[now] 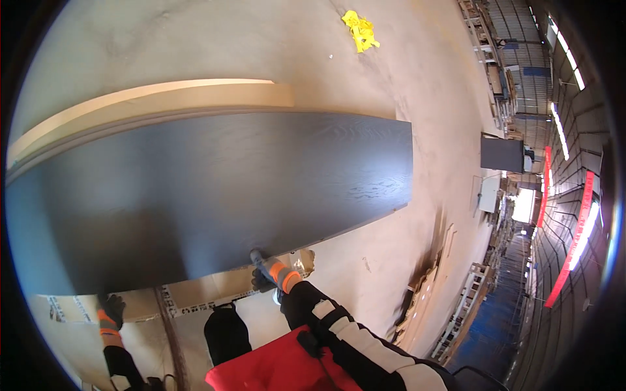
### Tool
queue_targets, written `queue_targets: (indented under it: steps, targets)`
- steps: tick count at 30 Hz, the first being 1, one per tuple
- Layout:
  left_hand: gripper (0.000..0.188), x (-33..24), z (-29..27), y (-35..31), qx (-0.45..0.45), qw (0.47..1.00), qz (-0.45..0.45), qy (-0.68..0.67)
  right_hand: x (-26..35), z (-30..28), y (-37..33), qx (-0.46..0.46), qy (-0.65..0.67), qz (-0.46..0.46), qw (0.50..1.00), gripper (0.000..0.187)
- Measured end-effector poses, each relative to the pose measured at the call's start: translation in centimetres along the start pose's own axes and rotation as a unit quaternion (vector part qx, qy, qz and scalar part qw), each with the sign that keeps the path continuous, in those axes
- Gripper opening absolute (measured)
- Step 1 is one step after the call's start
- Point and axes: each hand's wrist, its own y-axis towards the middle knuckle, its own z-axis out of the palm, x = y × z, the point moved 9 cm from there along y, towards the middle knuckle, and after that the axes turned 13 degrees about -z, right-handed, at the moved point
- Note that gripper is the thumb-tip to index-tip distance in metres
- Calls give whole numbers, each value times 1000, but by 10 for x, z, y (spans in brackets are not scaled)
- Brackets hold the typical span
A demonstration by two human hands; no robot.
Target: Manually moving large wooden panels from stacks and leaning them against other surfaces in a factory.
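In the head view, the dark panel (215, 189) stretches across in front of the person, partly over flat cardboard (225, 284). At the panel's near edge, the gloved right hand (268, 268) pinches it, thumb on the top face, other fingers below. The gloved left hand (112, 309) meets that edge farther left; I cannot tell whether its fingers grip. Beyond the panel's far edge lie a pale board (195, 98) and a crumpled yellow item (360, 32)

panel (228, 189): slate-grey, wood-grained | gloves (272, 267): dark grey, orange bands | garment (267, 365): red
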Motion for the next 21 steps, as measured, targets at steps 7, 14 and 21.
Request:
queue_targets:
  steps: [7,14,21]
  targets:
    - [33,165,137,-184,115,991,-8,75,27,108,-137,285,-548,-300,727,51]
    - [27,370,126,-384,-96,980,39,171,75,24,-221,252,-538,-102,798,34]
    - [24,517,49,-524,-150,956,69,-243,165,8,-293,233,-489,-180,821,37]
